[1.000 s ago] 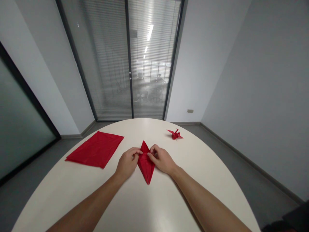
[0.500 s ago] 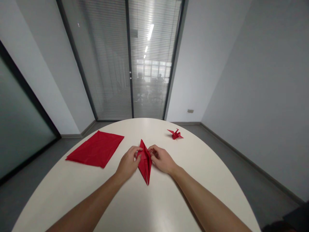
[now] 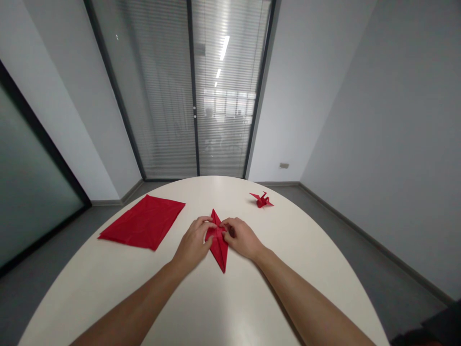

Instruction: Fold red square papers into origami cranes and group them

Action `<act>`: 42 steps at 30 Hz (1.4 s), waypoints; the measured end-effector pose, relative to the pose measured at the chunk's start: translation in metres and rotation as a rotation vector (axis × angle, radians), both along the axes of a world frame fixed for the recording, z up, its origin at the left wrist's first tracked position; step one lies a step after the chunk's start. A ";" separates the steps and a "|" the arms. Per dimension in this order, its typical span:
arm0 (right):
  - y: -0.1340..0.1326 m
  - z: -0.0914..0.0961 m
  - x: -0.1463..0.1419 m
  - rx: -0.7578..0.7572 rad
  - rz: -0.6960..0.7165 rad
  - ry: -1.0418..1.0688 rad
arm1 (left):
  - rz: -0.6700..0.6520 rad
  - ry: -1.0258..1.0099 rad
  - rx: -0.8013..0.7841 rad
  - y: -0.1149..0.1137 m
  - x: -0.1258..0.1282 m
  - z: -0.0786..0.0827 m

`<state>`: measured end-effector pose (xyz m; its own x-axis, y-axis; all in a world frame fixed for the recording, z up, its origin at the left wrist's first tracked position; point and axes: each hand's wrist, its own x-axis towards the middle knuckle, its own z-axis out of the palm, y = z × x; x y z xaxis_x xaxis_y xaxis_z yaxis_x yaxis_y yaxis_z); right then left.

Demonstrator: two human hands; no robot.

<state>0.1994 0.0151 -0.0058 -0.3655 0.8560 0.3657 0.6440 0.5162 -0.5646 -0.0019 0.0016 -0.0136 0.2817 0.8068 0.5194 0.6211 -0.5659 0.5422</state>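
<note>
A red folded paper piece (image 3: 220,250), shaped like a long narrow diamond, lies flat on the round white table (image 3: 223,307) in front of me. My left hand (image 3: 192,242) presses on its left side with fingers curled over the paper. My right hand (image 3: 242,238) pinches the middle of the piece from the right. The fingertips of both hands meet near the paper's upper middle and hide that part.
A stack of flat red paper sheets (image 3: 143,222) lies on the table to the left. A small finished red paper crane (image 3: 262,200) stands at the far right of the table. Glass doors with blinds (image 3: 194,91) stand behind the table.
The paper flap that stood raised half a second ago now lies flat again. My hands have closed in on the paper's middle.
</note>
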 end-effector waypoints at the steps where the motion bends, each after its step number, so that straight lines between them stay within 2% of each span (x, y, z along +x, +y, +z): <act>1: 0.000 0.001 0.000 0.011 0.007 -0.017 | -0.017 0.031 -0.005 -0.001 0.000 0.001; 4: -0.001 0.001 0.001 0.067 0.046 -0.043 | -0.044 0.096 -0.033 -0.003 0.001 0.001; 11: 0.003 -0.004 0.001 0.146 0.127 -0.124 | -0.077 0.082 -0.063 -0.004 0.002 0.000; 20: 0.001 0.000 -0.001 0.123 -0.008 -0.171 | -0.078 0.182 -0.019 -0.014 0.008 0.013; 27: 0.000 -0.002 -0.001 0.155 -0.108 -0.130 | -0.063 0.221 0.007 -0.012 0.006 0.007; 31: 0.000 -0.002 0.001 0.157 -0.080 -0.098 | -0.085 0.228 -0.014 -0.012 0.005 0.006; 35: 0.000 0.000 0.001 0.128 -0.053 -0.182 | -0.106 0.258 0.003 -0.013 0.005 0.006; 42: 0.002 -0.004 0.000 0.095 -0.227 -0.276 | -0.081 0.252 0.076 -0.009 0.005 0.005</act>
